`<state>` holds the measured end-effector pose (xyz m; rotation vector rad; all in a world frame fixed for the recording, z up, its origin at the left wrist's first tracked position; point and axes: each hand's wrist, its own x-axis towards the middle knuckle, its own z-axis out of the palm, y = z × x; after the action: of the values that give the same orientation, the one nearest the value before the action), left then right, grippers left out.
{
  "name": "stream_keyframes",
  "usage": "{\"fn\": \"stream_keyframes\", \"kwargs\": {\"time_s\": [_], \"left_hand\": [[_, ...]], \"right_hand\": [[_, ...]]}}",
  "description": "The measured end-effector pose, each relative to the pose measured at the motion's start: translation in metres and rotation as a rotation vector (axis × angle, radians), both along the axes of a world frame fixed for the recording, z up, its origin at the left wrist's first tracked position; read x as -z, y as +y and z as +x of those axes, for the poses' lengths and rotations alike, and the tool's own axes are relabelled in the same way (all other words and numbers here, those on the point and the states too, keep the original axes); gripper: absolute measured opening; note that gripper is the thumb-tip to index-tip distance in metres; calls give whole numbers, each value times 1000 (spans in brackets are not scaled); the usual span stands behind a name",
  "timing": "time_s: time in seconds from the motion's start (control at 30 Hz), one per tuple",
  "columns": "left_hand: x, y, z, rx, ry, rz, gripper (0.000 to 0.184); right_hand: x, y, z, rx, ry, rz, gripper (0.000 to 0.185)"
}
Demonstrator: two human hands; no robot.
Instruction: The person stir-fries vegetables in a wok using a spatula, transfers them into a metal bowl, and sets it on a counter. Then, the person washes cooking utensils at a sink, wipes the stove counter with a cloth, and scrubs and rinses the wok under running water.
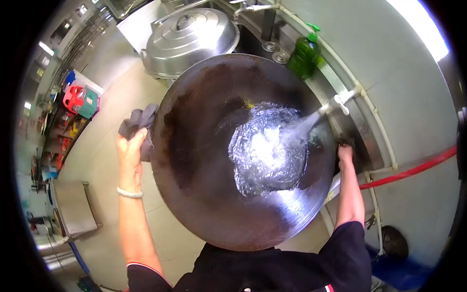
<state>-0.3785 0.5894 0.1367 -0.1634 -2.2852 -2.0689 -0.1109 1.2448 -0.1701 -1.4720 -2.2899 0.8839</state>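
Observation:
A large dark wok [194,160] fills the middle of the view. Water [267,151] pools in it, under a stream from a white-handled tap [335,104] on the right. My left hand [130,146], closed on a dark grey cloth [138,124], is at the wok's left rim. Beyond the right rim is my right hand [344,155], its fingers curled. A dark object lies by those fingers, too unclear to name. A small yellowish scrap [249,104] sits at the pool's upper edge.
A big lidded metal pot [192,39] stands at the upper left, a green pump bottle [304,56] at the upper right. Pipes and a red hose [413,168] run along the right wall. Shelves with a red and a green container [87,102] are far left.

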Motion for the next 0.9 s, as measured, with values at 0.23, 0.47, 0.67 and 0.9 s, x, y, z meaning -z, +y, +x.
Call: {"fn": "stream_keyframes", "kwargs": {"time_s": [0.23,0.47,0.67,0.9], "left_hand": [[-139,-9,-30,3,254,-161,38],[-269,29,39,21,728,-687,27],[-294,9,116,-10,968,-1181,35],[-308,-64,160,-172,919,-1452,46]], "right_hand": [[-11,-156,-22,-31,228,-616,19],[97,-286,-97,130,427,-1177,36],[7,-328,-140,15,423,-1200,39],[-41,-290,-136,-529,-38,-794,48]]}}
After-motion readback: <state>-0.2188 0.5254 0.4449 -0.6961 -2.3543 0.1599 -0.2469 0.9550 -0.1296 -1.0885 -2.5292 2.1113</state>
